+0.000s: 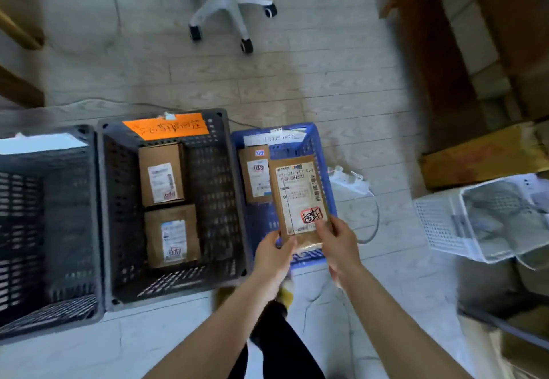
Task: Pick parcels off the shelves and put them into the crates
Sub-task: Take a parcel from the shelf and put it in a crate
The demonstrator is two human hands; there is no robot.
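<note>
As left hand and right hand each clamp a grip on its near end, the brown parcel juts forward above the blue crate.

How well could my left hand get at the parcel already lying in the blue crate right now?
Probably not freely: the left hand and right hand both grip the held parcel, which covers part of the lying parcel in the blue crate. The crate's top is open otherwise.
</note>
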